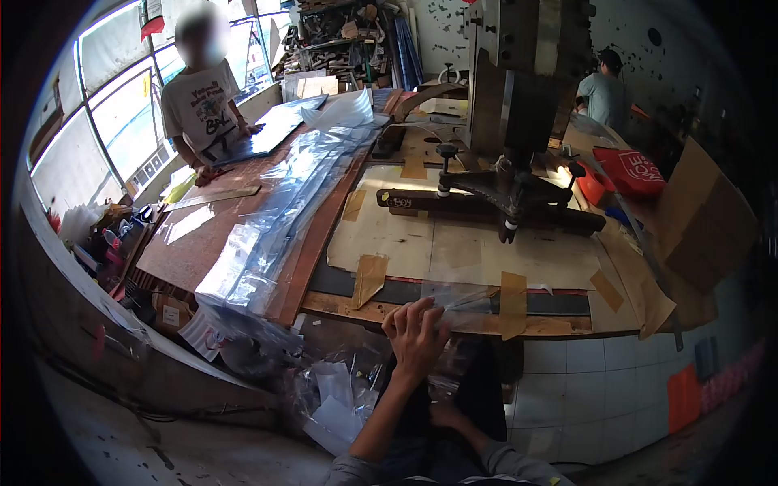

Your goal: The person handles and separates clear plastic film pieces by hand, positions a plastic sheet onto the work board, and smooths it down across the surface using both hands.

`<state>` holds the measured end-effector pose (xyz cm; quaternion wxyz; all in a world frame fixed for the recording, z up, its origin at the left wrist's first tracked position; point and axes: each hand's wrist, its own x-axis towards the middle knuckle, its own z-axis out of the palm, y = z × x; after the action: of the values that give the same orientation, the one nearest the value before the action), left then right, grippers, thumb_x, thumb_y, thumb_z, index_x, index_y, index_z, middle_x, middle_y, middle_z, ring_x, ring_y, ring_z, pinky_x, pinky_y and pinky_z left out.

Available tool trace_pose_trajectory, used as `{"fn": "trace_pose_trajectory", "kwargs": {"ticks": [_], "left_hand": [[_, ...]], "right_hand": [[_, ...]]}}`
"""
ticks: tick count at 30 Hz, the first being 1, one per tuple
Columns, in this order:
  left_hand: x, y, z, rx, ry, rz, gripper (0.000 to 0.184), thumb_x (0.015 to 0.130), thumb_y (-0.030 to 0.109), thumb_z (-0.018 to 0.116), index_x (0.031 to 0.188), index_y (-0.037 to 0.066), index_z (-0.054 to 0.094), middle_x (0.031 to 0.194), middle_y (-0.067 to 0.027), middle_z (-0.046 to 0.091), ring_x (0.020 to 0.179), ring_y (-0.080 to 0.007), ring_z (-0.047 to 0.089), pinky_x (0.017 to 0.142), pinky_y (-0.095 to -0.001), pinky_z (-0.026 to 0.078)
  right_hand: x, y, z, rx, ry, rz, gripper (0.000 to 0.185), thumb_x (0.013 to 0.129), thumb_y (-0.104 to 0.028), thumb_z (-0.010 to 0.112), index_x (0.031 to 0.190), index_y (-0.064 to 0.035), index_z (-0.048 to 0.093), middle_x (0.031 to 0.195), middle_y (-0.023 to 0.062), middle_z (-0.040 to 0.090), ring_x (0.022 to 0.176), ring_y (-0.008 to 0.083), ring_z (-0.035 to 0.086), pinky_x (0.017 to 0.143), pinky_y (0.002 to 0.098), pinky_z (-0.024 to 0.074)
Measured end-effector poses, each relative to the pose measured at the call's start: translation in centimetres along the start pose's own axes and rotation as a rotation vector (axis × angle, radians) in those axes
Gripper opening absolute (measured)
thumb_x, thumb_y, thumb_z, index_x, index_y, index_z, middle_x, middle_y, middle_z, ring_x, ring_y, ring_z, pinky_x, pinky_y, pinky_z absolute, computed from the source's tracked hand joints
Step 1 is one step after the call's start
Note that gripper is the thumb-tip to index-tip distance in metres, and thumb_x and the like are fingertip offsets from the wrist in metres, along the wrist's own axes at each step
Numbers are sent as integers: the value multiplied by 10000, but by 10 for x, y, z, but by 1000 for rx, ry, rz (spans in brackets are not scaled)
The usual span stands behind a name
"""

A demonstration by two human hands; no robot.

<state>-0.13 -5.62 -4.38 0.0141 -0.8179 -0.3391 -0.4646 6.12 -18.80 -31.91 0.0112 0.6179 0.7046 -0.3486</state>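
Note:
My left hand [417,336] is raised at the front edge of the workbench [551,326], its fingers bent around the near left side of a thin clear plastic sheet [458,297]. That sheet lies over the bench edge, between two strips of brown tape [370,279] [513,304]. Lower down, close to my lap, is my right hand [446,415]; its fingers are lost in shadow, so any hold is hidden. Beyond the sheet, a dark metal bar [494,212] sits under the press head [510,190] on a pale board [389,239].
Long stacks of clear plastic [279,211] cover part of a reddish-brown table [174,251] on the left, where a person [203,105] stands. Another person [604,93] is at the back right. Plastic scraps [336,397] lie below the bench. A cardboard piece [705,215] stands right.

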Motion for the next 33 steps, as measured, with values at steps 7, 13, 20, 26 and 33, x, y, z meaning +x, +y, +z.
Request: {"fn": "trace_pose_trajectory", "kwargs": {"ticks": [7,13,20,26,33], "left_hand": [[-7,18,6,-133,125,64,300,790,56,610,1077,143,607,1010,-4,604,936,-176,556,955,-377,330],[-17,9,24,-128,163,21,172,854,151,597,1019,164,645,1051,34,626,967,-147,571,1012,-377,286],[-30,4,25,-100,124,9,175,872,258,598,1027,195,650,1121,73,620,1087,-144,528,1095,-400,195],[-34,5,27,-107,131,-4,184,870,268,600,1033,200,651,1137,77,617,1103,-150,517,1116,-415,172],[-35,6,28,-146,168,16,183,852,203,625,1032,181,651,1107,55,639,1067,-152,544,1119,-421,180]], "right_hand": [[-54,-60,-22,85,273,77,213,738,-100,519,858,56,601,914,255,612,817,373,636,687,461,521],[-36,-46,-30,108,372,70,205,749,-115,505,830,45,604,821,243,612,776,388,629,703,476,519],[-32,-47,-42,129,377,84,246,719,-185,536,824,15,632,840,215,639,786,373,636,726,477,519],[-30,-47,-44,152,350,113,259,706,-196,550,824,18,637,848,216,639,793,371,637,730,470,522],[-30,-48,-44,165,351,112,270,700,-188,549,842,21,644,850,226,642,796,377,639,735,471,521]]}}
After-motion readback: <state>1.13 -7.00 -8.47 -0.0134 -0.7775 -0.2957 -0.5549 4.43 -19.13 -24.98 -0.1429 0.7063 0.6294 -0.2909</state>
